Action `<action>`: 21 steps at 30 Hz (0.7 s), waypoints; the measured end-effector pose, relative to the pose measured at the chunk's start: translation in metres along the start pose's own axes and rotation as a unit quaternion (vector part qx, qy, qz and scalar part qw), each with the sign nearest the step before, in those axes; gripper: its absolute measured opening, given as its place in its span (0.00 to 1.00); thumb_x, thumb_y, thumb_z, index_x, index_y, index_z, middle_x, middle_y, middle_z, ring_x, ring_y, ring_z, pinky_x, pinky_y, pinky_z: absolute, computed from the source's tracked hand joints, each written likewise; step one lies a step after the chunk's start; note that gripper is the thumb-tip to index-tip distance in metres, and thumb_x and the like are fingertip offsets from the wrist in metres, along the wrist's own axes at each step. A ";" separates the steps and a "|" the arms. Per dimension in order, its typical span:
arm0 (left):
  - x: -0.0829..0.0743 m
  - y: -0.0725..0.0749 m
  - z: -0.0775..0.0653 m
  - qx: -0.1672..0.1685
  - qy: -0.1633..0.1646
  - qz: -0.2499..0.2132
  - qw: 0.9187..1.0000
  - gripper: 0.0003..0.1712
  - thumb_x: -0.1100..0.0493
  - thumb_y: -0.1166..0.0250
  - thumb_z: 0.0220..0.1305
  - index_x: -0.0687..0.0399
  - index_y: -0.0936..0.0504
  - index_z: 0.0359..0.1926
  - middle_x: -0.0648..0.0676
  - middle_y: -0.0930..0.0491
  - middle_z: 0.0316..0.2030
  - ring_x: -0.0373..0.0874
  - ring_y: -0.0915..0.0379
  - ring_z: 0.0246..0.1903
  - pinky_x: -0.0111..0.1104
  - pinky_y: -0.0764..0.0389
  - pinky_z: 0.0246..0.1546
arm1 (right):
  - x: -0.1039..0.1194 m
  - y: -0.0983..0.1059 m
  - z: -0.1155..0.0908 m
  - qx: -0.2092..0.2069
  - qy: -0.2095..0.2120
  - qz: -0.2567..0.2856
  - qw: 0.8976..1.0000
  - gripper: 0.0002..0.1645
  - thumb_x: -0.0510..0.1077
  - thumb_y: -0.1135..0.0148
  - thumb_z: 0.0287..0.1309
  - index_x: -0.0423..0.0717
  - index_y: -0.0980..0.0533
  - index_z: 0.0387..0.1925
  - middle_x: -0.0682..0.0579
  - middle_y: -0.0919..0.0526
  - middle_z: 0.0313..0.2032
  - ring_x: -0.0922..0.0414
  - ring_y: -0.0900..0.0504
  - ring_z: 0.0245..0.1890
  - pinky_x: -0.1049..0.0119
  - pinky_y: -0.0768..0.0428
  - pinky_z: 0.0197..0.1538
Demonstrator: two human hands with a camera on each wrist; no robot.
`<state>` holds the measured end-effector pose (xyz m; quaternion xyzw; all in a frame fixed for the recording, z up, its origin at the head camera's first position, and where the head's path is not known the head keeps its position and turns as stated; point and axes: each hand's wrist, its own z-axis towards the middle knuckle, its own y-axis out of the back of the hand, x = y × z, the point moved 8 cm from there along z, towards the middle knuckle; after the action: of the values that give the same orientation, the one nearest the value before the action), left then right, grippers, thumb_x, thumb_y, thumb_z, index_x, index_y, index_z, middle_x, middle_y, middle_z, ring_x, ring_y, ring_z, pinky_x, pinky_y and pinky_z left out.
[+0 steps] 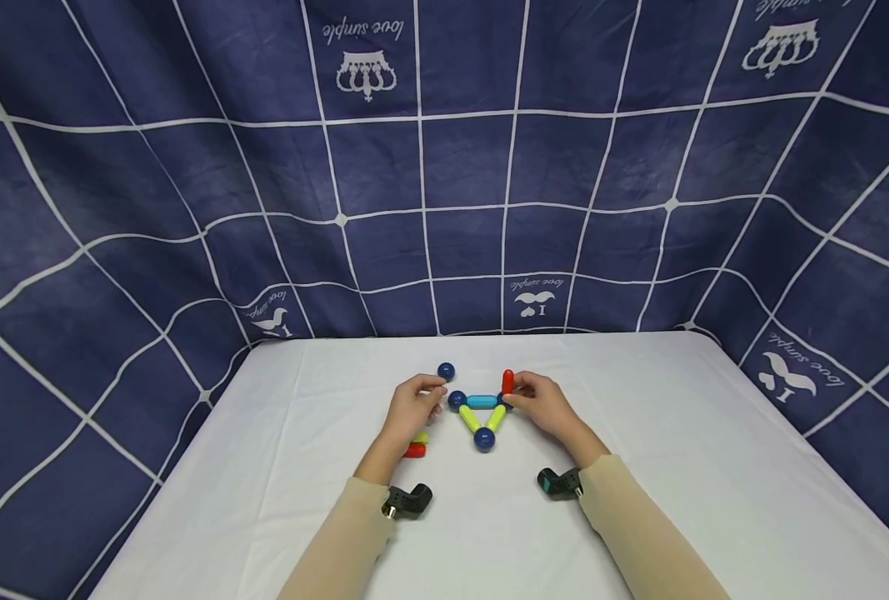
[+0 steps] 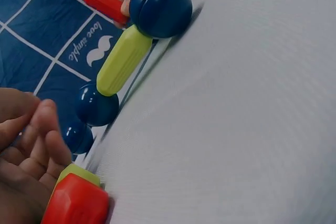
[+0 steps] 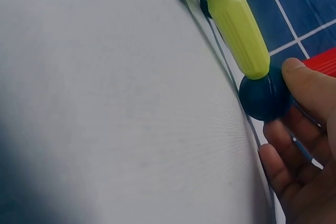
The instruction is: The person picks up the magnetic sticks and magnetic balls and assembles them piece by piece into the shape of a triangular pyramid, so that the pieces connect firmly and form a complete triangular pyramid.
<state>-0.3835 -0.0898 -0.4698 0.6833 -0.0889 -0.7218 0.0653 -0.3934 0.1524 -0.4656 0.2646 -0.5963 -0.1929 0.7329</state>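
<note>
Three dark blue balls (image 1: 484,438), two yellow-green rods (image 1: 470,418) and a light blue rod (image 1: 481,402) make a triangle lying on the table. At its far right corner, my right hand (image 1: 546,403) pinches a red rod (image 1: 507,381) that stands upright at the corner ball (image 3: 265,95); the thumb also touches that ball. My left hand (image 1: 412,406) hovers left of the triangle, fingers loosely bent, with nothing seen in its grasp. Beneath it lie another red rod (image 2: 76,200) and a yellow-green rod (image 1: 420,437), partly hidden by the hand and wrist.
A loose blue ball (image 1: 446,371) sits beyond the triangle's far left corner. White cloth covers the table (image 1: 714,467). Behind it hangs a dark blue curtain (image 1: 466,167) with white lines. Each wrist wears a small black camera (image 1: 412,500).
</note>
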 end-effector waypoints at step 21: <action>-0.027 0.024 -0.020 0.112 -0.044 0.232 0.965 0.14 0.58 0.34 0.66 0.55 0.16 0.51 0.52 0.15 0.42 0.41 0.23 0.36 0.33 0.22 0.38 | -0.001 0.000 -0.023 -0.030 0.039 0.028 0.998 0.13 0.44 0.28 0.57 0.49 0.18 0.44 0.51 0.20 0.36 0.59 0.27 0.32 0.70 0.28 0.38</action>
<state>-0.3624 -0.1086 -0.4395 0.6147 -0.3281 -0.7014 0.1498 -0.3712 0.1566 -0.4698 0.2329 -0.5682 -0.1792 0.7687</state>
